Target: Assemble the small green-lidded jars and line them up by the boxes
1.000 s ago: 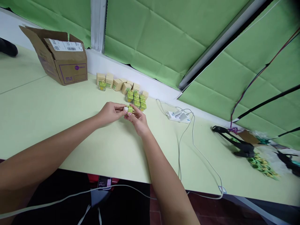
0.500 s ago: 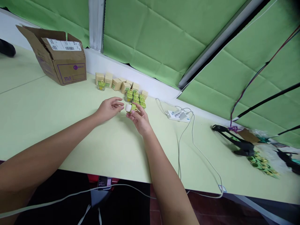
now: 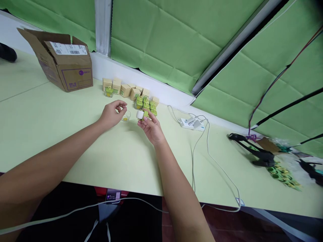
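Between the fingertips of my left hand (image 3: 112,112) is a small clear cup (image 3: 126,117) with a yellow mark on it. My right hand (image 3: 150,127) pinches a green lid (image 3: 145,115), and a white rounded piece (image 3: 139,114) sticks out from it toward the left. Cup and lid are a short gap apart, above the table. Just behind my right hand stand several assembled green-lidded containers (image 3: 139,103) with loops on top. Another green-lidded container (image 3: 109,91) stands farther left by the boxes.
A row of small cardboard boxes (image 3: 116,85) lines the wall. At the left stands a large open carton (image 3: 78,79). A power strip (image 3: 191,124) with trailing white cables lies right of my hands. Black headgear (image 3: 252,149) and green ring-shaped pieces (image 3: 281,174) lie farther right.
My left hand has moved slightly left and pulled away from the right, with the clear cup now visible in its fingers. The white piece in the lid is more exposed.
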`<action>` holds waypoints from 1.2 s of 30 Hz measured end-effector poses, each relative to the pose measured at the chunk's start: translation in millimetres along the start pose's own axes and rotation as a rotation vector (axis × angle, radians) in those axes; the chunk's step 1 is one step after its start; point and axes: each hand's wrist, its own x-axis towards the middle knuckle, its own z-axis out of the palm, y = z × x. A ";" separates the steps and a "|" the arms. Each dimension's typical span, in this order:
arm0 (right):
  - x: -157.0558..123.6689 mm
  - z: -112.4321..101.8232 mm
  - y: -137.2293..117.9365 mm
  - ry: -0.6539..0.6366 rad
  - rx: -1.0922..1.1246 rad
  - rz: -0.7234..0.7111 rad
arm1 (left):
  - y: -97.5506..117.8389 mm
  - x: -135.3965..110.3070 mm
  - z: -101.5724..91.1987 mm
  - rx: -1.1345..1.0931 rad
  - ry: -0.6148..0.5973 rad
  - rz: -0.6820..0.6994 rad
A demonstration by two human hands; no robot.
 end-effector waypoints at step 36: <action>4.9 -2.6 17.5 0.077 -0.635 -0.239 | 0.0 -17.5 6.0 0.014 -0.581 0.017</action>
